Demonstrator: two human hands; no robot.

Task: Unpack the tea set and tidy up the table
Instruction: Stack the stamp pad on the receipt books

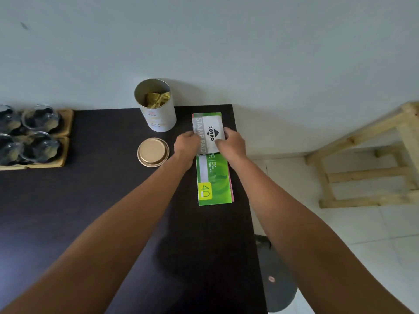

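Right now both hands are closing on a grey-and-white stamp pad box [209, 134], which is lying on the far end of a green booklet [214, 177] near the right edge of the dark table [90, 200]. The left hand [187, 143] is pinching the box's left side and the right hand [233, 143] is gripping its right side, so the box is being held narrowly between them; whether it is lifted clear of the booklet or resting on it, I cannot tell.

To do this step well, the person is probably squaring the box over the booklet, and it would pay to be keeping the edges parallel and the stack away from the table's right edge, where a slip would be sending it to the floor.

As for the tea things, the open tea canister [156, 107] is standing just beyond the left hand, with yellow-green packets showing inside, and its gold lid [153, 152] is lying on the table just beside that hand. Glass cups [40, 118] are sitting on wooden trays [65, 123] at the far left, well apart from the hands.
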